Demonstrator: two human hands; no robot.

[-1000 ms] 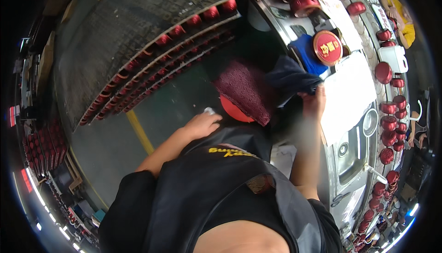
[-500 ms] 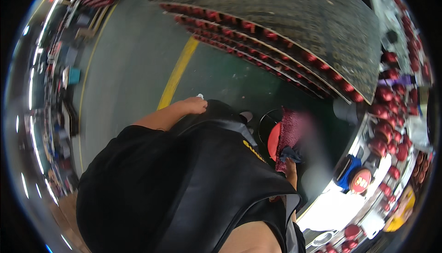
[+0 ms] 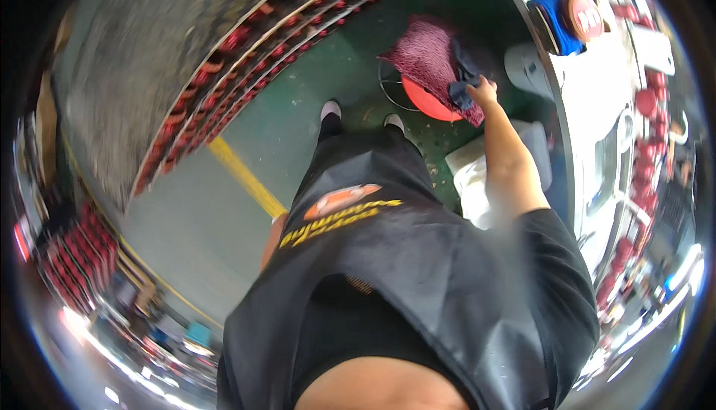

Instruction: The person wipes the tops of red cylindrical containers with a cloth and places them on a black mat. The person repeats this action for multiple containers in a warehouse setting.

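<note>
My right hand reaches to a round red stool. Its fingers are closed on a dark blue-grey cloth, which lies against the edge of a fluffy pink-red cushion. This cushion covers much of the stool seat. Only a sliver of my left forearm shows beside my black apron; the left hand itself is hidden.
Tiered racks of shiny red round pieces stand at the left under a worn board. To the right runs a workbench bearing a blue object and more red pieces. White bins sit below it. A yellow line crosses the green floor.
My body and view have turned, so the stool now lies ahead of me. My right arm is stretched out, still on the cloth. My left hand, earlier holding something small and white, has dropped from sight.
</note>
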